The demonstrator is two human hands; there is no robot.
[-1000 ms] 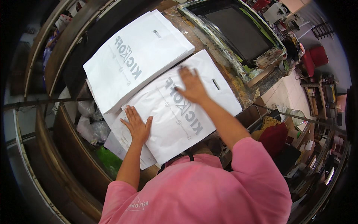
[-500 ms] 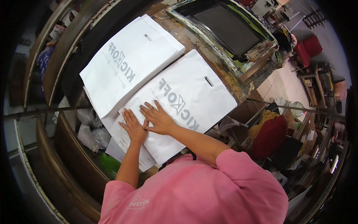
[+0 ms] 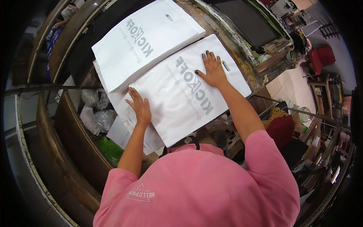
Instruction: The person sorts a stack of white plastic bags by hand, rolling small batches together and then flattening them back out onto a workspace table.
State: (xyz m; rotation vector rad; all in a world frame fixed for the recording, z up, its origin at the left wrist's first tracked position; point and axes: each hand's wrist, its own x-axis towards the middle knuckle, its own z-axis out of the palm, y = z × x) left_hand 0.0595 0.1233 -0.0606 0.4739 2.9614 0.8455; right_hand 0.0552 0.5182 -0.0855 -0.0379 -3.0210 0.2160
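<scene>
A flat white bag (image 3: 166, 109) with grey lettering and a slot-shaped handle hole lies in front of me on the right. My right hand (image 3: 214, 72) rests on it near the handle hole, fingers spread and fingertips darkly stained. At its left edge stands my left hand (image 3: 139, 108), fingers up and slightly apart, side against the edge of the bag. Neither hand grips anything. Beyond and to the left, a thick stack of similar printed white bags (image 3: 117, 56) sits alongside. How many layers lie under the right-hand bag is hidden.
Beyond the bags is a paint-crusted frame (image 3: 227, 24) with a dark panel. The worn tabletop (image 3: 261, 81) shows at the right. Loose papers (image 3: 119, 132) stick out at the near left. Clear plastic bags (image 3: 96, 119) and wooden boards (image 3: 75, 140) stand left; a red chair (image 3: 321, 60) is far right.
My right hand has moved away from the left one, across the bag to the handle-hole end. My left hand now stands at the bag's left edge. The view has shifted slightly.
</scene>
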